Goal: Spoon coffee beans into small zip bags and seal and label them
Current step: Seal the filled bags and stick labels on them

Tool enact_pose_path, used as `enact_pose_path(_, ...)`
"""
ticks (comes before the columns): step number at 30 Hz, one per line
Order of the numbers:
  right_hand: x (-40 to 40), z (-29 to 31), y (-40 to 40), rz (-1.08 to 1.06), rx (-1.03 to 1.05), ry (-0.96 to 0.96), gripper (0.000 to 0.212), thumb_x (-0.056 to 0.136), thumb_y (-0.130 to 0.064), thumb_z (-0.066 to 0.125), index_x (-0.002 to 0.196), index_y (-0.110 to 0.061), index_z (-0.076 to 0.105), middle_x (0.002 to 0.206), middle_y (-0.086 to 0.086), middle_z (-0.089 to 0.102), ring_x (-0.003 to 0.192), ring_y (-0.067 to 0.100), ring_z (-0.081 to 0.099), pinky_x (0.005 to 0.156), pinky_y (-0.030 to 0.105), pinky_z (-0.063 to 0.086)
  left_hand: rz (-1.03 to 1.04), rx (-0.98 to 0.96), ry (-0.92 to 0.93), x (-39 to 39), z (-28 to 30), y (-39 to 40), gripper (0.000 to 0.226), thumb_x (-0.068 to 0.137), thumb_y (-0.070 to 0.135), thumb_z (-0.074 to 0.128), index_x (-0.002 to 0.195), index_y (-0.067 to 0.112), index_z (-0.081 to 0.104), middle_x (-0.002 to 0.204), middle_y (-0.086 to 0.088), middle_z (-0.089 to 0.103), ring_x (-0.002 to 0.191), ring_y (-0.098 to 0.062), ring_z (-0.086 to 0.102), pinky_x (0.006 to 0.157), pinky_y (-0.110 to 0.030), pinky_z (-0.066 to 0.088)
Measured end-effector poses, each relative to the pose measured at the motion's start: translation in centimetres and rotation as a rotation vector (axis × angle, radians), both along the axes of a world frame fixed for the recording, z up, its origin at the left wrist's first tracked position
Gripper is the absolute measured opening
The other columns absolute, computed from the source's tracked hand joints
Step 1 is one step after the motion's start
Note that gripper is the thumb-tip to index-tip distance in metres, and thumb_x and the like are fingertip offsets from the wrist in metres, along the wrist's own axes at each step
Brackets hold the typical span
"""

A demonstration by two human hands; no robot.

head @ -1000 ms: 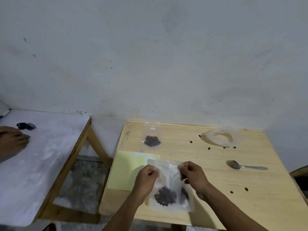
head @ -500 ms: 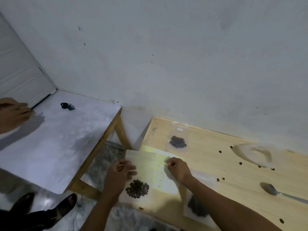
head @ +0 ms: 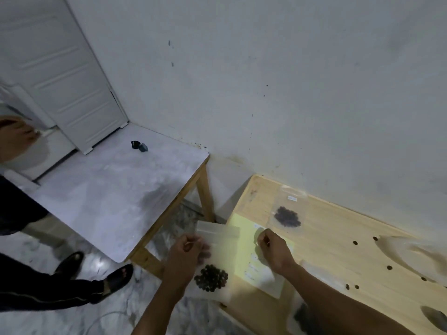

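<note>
My left hand (head: 186, 252) grips a clear zip bag (head: 219, 234) holding a clump of coffee beans (head: 211, 281), at the left edge of the wooden table (head: 338, 228). The thumb and forefinger of my right hand (head: 273, 250) are pinched together on the yellow label sheet (head: 242, 245), which lies partly under the bag. A second bag of beans (head: 286, 215) with a small white label lies at the back. A third bag of beans (head: 302, 313) shows partly beneath my right forearm.
Loose beans (head: 355, 243) are scattered on the wood near a large crumpled plastic bag (head: 411, 252). A spoon bowl (head: 435, 319) shows at the lower right. On the left, a white table (head: 108, 201) carries a small black cup (head: 135, 144). Another person's sandalled feet (head: 116, 279) stand beside it.
Both hands pinched the bag's top a second ago. My left hand now holds the bag alone, further left, and my right hand has gone to the label sheet. The view has swung left.
</note>
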State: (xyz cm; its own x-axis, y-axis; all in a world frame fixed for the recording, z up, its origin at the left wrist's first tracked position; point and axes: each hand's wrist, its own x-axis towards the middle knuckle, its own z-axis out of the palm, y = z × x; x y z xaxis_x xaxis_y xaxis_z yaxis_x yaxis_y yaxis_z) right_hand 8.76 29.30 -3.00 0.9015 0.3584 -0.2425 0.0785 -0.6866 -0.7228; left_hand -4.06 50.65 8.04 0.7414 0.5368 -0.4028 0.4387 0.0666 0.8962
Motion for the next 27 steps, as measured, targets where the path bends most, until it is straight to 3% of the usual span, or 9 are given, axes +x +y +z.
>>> enact_pose_path(4,-0.2,1.9,-1.3,-0.159,0.27,0.053,0.016,0.098,-0.013,0.055,0.082,-0.017,0.055,0.071,0.001,0.057,0.06,0.013,0.048,0.064,0.034,0.043,-0.059,-0.052,0.003,1.7,-0.7,-1.1,0.014,0.098,0.016,0.055,0.098,0.006,0.064,0.086,-0.008,0.075,0.075,-0.023,0.072,0.073,-0.04,0.057)
enact_pose_path(7,-0.5,5.3,-2.5,-0.286,0.327,0.062,0.01,0.097,-0.009,0.054,0.092,-0.01,0.062,0.081,0.01,0.062,0.068,0.018,0.054,0.068,0.037,0.047,-0.098,-0.097,-0.014,3.2,-0.9,-2.7,0.014,0.098,0.019,0.055,0.101,0.009,0.064,0.084,-0.005,0.075,0.074,-0.02,0.072,0.069,-0.034,0.055)
enact_pose_path(9,-0.8,7.3,-3.4,-0.338,0.386,-0.009,0.013,0.097,-0.01,0.055,0.093,-0.017,0.067,0.083,0.014,0.063,0.07,0.022,0.054,0.068,0.041,0.048,-0.104,-0.125,-0.029,4.2,-0.8,-4.0,0.013,0.099,0.019,0.054,0.101,0.011,0.064,0.084,-0.006,0.074,0.073,-0.018,0.07,0.068,-0.032,0.053)
enact_pose_path(13,-1.9,10.2,-4.8,-0.35,0.463,-0.075,0.023,0.093,-0.01,0.06,0.097,-0.031,0.069,0.087,0.002,0.067,0.077,0.019,0.059,0.073,0.031,0.05,-0.155,-0.136,-0.077,5.6,-0.6,-6.6,0.013,0.098,0.017,0.055,0.097,0.009,0.065,0.084,-0.009,0.072,0.073,-0.018,0.07,0.063,-0.028,0.051)
enact_pose_path(18,-3.3,11.6,-4.6,-0.414,0.466,-0.082,0.008,0.084,-0.016,0.072,0.08,-0.023,0.071,0.069,-0.004,0.063,0.071,0.021,0.062,0.072,0.04,0.053,-0.239,-0.07,-0.112,6.3,0.0,-10.5,0.017,0.097,0.023,0.056,0.088,0.014,0.067,0.08,-0.003,0.075,0.077,-0.018,0.073,0.069,-0.031,0.054)
enact_pose_path(22,-4.2,12.0,-4.7,-0.497,0.443,-0.089,0.008,0.084,-0.016,0.072,0.079,-0.023,0.071,0.072,-0.004,0.068,0.071,0.012,0.063,0.07,0.029,0.053,-0.335,-0.017,-0.149,6.2,1.1,-12.6,0.018,0.098,0.025,0.055,0.088,0.018,0.067,0.08,0.002,0.075,0.076,-0.012,0.072,0.07,-0.029,0.055)
enact_pose_path(27,-5.0,12.3,-4.6,-0.535,0.433,-0.105,0.006,0.084,-0.016,0.072,0.081,-0.02,0.071,0.075,-0.003,0.068,0.067,0.004,0.059,0.062,0.014,0.046,-0.452,0.091,-0.202,5.4,1.9,-13.4,0.014,0.096,0.025,0.058,0.09,0.022,0.07,0.082,0.008,0.074,0.077,-0.004,0.069,0.064,-0.01,0.045)
